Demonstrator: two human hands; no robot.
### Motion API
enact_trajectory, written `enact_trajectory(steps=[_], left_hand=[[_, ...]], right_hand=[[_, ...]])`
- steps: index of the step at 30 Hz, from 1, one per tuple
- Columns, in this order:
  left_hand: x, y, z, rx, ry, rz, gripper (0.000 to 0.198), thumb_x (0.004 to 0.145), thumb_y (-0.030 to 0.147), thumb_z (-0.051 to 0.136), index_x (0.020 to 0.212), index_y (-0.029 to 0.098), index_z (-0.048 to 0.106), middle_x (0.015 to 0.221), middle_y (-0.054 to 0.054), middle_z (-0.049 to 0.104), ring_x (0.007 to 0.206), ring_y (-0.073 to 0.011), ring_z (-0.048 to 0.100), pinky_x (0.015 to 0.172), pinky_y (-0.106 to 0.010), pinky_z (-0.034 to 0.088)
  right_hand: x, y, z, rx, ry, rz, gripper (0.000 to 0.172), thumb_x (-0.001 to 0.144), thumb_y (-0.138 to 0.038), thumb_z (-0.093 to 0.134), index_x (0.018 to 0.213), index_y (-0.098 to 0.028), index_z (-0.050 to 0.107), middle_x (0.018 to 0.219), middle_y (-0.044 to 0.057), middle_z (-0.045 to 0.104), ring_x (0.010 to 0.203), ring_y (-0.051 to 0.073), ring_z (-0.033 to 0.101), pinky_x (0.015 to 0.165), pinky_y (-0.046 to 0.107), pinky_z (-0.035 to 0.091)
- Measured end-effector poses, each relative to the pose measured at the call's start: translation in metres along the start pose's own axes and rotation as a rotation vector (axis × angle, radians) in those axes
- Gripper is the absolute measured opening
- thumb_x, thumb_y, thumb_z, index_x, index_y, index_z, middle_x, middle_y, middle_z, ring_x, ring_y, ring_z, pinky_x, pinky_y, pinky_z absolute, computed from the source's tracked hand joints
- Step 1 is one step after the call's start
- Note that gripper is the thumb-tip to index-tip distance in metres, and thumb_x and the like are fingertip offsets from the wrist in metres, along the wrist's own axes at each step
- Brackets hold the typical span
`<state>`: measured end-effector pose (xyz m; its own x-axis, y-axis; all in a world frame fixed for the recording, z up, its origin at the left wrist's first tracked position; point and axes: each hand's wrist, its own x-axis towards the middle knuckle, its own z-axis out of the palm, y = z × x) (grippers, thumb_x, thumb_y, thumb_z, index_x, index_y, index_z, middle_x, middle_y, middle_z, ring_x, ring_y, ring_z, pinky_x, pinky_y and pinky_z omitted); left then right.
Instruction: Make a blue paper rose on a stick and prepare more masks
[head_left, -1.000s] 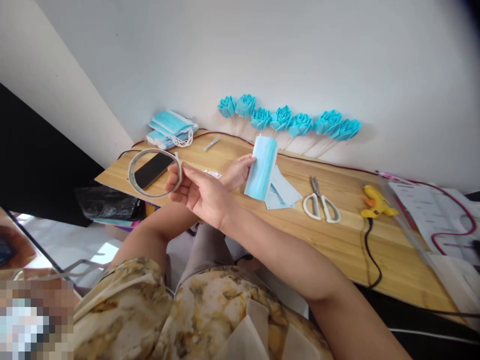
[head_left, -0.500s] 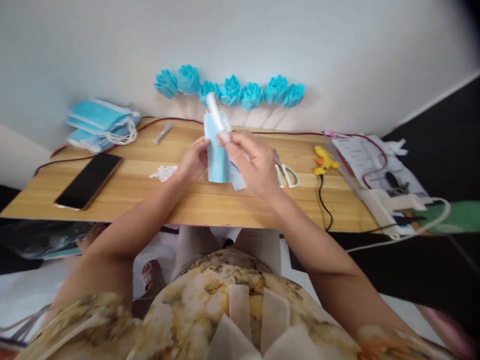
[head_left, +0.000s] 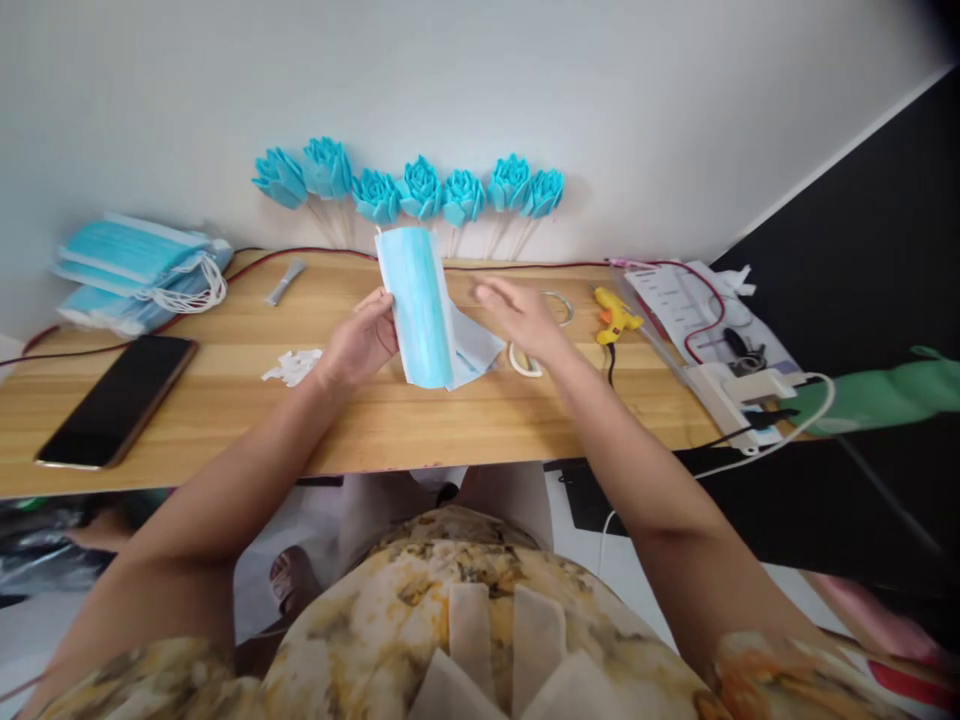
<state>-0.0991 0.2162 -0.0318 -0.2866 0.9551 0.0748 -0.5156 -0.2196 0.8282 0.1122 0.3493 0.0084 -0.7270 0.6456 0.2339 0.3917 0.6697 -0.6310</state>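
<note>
My left hand (head_left: 367, 340) is closed on the edge of a blue face mask (head_left: 417, 300), its loops not showing, held up over the table. Apart from it on the right, my right hand (head_left: 521, 312) has its fingers stretched out and shows nothing in them. Beneath that hand lie scissors (head_left: 525, 362) with pale handles, mostly covered by it. Behind the mask, pale cut sheets (head_left: 474, 348) rest on the wood. A small heap of white scraps (head_left: 291, 367) lies beside my left wrist.
Several blue flowers on sticks (head_left: 421, 188) lean on the wall. At left are stacked face masks (head_left: 139, 260), a phone (head_left: 116, 400) and a small grey tube-like item (head_left: 285, 282). A yellow glue gun (head_left: 616, 315) and a power strip (head_left: 724, 405) with cables stand right.
My right hand has come away from the mask to the right, and the whitish strip it held no longer shows. The mask has turned its broad face toward me. The view has shifted right.
</note>
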Motion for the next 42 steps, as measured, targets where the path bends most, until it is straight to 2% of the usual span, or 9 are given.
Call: enact_trajectory(steps=[3, 7, 15, 21, 24, 27, 32, 36, 42], left_hand=[[-0.002, 0.0, -0.001, 0.02, -0.035, -0.006, 0.024, 0.091, 0.039, 0.077, 0.096, 0.018, 0.068, 0.084, -0.003, 0.075, 0.072, -0.0171, 0.071, 0.07, -0.028, 0.06], [0.002, -0.002, -0.007, 0.076, 0.078, 0.019, 0.03, 0.087, 0.043, 0.082, 0.089, 0.017, 0.066, 0.081, -0.003, 0.074, 0.07, -0.0168, 0.07, 0.068, -0.027, 0.058], [0.006, -0.005, -0.011, 0.203, 0.22, 0.071, 0.027, 0.088, 0.041, 0.079, 0.095, 0.017, 0.067, 0.085, -0.002, 0.073, 0.074, -0.0148, 0.069, 0.073, -0.027, 0.059], [0.0, -0.004, -0.001, 0.319, 0.206, 0.226, 0.04, 0.084, 0.041, 0.083, 0.116, 0.021, 0.069, 0.103, -0.005, 0.075, 0.085, -0.0144, 0.069, 0.075, -0.025, 0.055], [-0.004, -0.006, 0.004, 0.17, -0.009, 0.056, 0.054, 0.08, 0.05, 0.087, 0.121, 0.022, 0.068, 0.111, -0.007, 0.075, 0.095, -0.0204, 0.072, 0.081, -0.031, 0.06], [-0.003, -0.01, 0.002, 0.07, 0.046, -0.022, 0.042, 0.083, 0.044, 0.084, 0.111, 0.016, 0.07, 0.111, -0.011, 0.077, 0.102, -0.0257, 0.074, 0.09, -0.037, 0.061], [0.0, -0.004, -0.002, 0.002, 0.18, 0.032, 0.035, 0.086, 0.024, 0.073, 0.119, 0.012, 0.068, 0.124, -0.014, 0.075, 0.124, -0.0323, 0.069, 0.109, -0.046, 0.056], [-0.005, 0.002, 0.007, 0.05, 0.07, 0.065, 0.049, 0.086, 0.029, 0.077, 0.132, 0.015, 0.064, 0.125, -0.013, 0.075, 0.13, -0.035, 0.065, 0.112, -0.049, 0.055], [-0.006, 0.007, 0.009, 0.158, 0.04, 0.035, 0.047, 0.087, 0.038, 0.08, 0.128, 0.021, 0.065, 0.116, -0.01, 0.077, 0.107, -0.0272, 0.075, 0.091, -0.039, 0.063]], right_hand=[[0.007, -0.018, 0.031, 0.683, -0.281, 0.042, 0.063, 0.096, -0.075, 0.05, 0.115, -0.021, 0.076, 0.111, 0.01, 0.08, 0.102, 0.026, 0.073, 0.092, 0.041, 0.06], [0.015, -0.02, 0.047, 0.95, -0.175, 0.179, 0.056, 0.064, -0.064, 0.09, 0.096, -0.021, 0.074, 0.092, 0.003, 0.078, 0.083, 0.02, 0.069, 0.079, 0.034, 0.058], [0.024, -0.006, 0.039, 0.775, 0.051, 0.168, 0.034, 0.075, -0.052, 0.078, 0.087, -0.021, 0.072, 0.075, -0.002, 0.069, 0.069, 0.015, 0.059, 0.067, 0.028, 0.048], [0.02, -0.023, 0.036, 0.181, 0.295, -0.128, 0.025, 0.097, -0.031, 0.056, 0.099, -0.02, 0.078, 0.095, 0.004, 0.076, 0.092, 0.022, 0.068, 0.086, 0.036, 0.051], [0.012, -0.041, 0.045, 0.049, 0.133, -0.271, 0.029, 0.099, -0.025, 0.054, 0.11, -0.021, 0.079, 0.111, 0.008, 0.078, 0.105, 0.024, 0.07, 0.096, 0.037, 0.052], [0.004, -0.052, 0.047, 0.073, -0.107, -0.365, 0.027, 0.1, -0.03, 0.057, 0.111, -0.023, 0.081, 0.117, 0.007, 0.079, 0.11, 0.023, 0.072, 0.099, 0.038, 0.054], [0.012, -0.045, 0.03, 0.263, 0.14, -0.219, 0.041, 0.101, -0.049, 0.057, 0.132, -0.027, 0.074, 0.135, 0.006, 0.074, 0.123, 0.027, 0.068, 0.104, 0.045, 0.056], [0.025, -0.031, 0.032, 0.456, -0.033, -0.102, 0.075, 0.083, -0.064, 0.077, 0.146, -0.026, 0.063, 0.141, 0.009, 0.07, 0.132, 0.031, 0.063, 0.106, 0.047, 0.056], [0.038, -0.02, 0.007, 0.519, 0.069, 0.045, 0.024, 0.086, -0.039, 0.078, 0.094, -0.017, 0.077, 0.09, 0.002, 0.073, 0.102, 0.026, 0.07, 0.082, 0.034, 0.058]])
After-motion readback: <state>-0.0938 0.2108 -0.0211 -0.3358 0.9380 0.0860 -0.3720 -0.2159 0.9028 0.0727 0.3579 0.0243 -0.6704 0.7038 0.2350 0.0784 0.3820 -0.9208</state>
